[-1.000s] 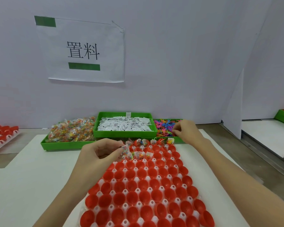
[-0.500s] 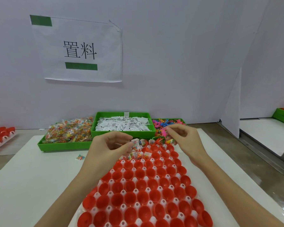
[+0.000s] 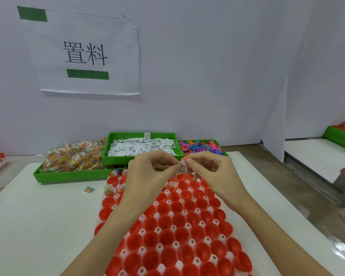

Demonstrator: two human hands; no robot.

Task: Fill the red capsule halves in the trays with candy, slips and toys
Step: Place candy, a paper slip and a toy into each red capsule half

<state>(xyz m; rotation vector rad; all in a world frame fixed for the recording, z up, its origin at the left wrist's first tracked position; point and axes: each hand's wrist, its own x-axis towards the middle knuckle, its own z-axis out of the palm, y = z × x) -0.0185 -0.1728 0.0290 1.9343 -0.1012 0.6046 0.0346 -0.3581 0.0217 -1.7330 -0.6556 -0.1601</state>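
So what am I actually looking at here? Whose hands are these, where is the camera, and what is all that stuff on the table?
No machine here: these are a person's two bare hands, filmed by one wide camera worn on the head, looking forward and down. The left hand and the right hand meet in the middle and together pinch a small candy packet above a white tray full of red capsule halves. Most halves look empty; a few at the far end already hold packets. Behind the tray stand three green bins: candy packets on the left, paper slips in the middle, small colourful toys on the right. One stray packet lies on the white table. A paper sign hangs on the wall.
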